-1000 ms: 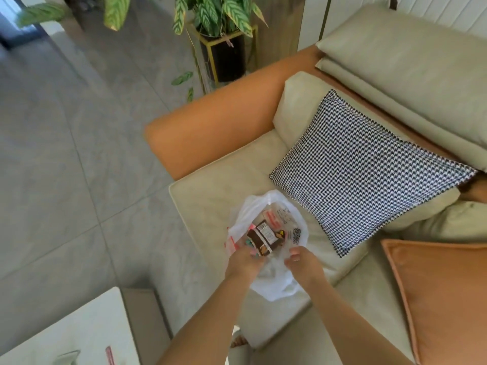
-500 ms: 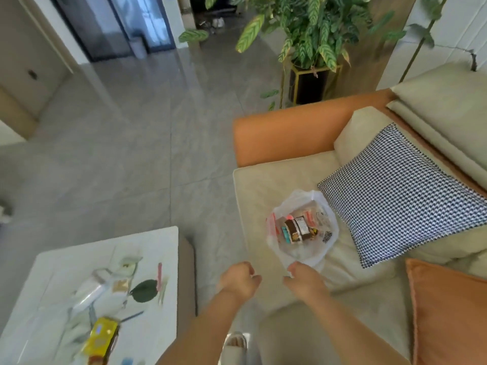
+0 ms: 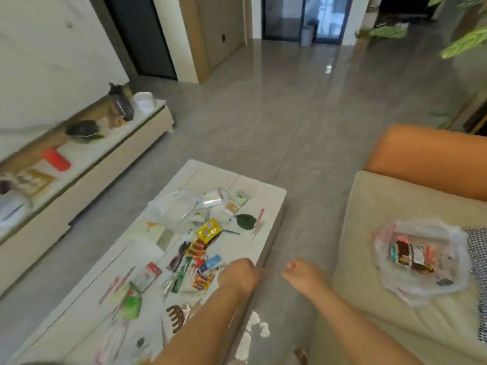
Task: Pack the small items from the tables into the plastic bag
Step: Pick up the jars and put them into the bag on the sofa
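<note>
A clear plastic bag (image 3: 448, 283) lies open on the beige sofa seat at the right, with several small packets inside. The white coffee table (image 3: 266, 193) in the middle carries several small items: a yellow packet (image 3: 208, 229), a dark green leaf-shaped thing (image 3: 246, 221), a blue tube (image 3: 210, 262), red-orange wrappers (image 3: 202, 281), a green packet (image 3: 131, 307) and a brown hair claw (image 3: 175, 317). My left hand (image 3: 238, 275) hovers over the table's near right edge with fingers curled, holding nothing that shows. My right hand (image 3: 303, 277) hangs loosely between table and sofa, empty.
A beige sofa (image 3: 374, 214) with an orange armrest (image 3: 427, 159) fills the right side. A low TV bench (image 3: 110, 159) with a red case, bottle and boxes runs along the left wall. Grey tiled floor lies between. A potted plant stands at the far right.
The view has swung left from the bag on the sofa to the coffee table. Both hands have left the bag; my left hand now sits over the table's edge.
</note>
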`<control>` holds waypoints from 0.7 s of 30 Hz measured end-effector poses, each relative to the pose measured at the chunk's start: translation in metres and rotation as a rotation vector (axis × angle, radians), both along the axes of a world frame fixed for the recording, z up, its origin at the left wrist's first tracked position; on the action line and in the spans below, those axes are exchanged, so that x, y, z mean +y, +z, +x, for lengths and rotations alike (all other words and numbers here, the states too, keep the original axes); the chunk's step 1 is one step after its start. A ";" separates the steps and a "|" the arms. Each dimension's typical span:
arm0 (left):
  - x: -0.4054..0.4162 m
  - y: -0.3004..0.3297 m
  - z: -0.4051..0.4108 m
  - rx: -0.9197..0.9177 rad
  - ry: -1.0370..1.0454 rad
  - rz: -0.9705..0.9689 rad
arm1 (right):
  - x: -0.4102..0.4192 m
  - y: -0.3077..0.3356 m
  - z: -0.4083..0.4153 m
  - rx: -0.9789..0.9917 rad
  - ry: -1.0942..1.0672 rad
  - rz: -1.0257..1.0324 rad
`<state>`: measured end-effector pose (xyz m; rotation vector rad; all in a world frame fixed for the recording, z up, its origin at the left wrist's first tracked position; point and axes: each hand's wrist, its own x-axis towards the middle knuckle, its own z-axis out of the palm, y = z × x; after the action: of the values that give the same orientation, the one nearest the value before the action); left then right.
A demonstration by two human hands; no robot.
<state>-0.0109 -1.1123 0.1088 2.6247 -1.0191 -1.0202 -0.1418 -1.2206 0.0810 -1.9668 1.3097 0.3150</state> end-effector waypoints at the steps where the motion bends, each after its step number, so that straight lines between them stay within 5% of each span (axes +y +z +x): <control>1: 0.023 0.001 0.008 -0.009 0.024 0.004 | 0.017 0.000 0.012 -0.015 0.015 0.008; 12: 0.300 0.010 0.054 -0.025 0.372 0.037 | 0.240 0.005 0.105 -0.083 0.391 0.052; 21: 0.423 0.021 0.056 0.012 0.682 0.029 | 0.359 0.018 0.144 -0.063 0.690 0.098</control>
<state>0.0455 -0.6897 0.1301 2.6563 -0.0633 -0.8666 0.0025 -0.8618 0.0986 -2.2666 0.5245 0.6221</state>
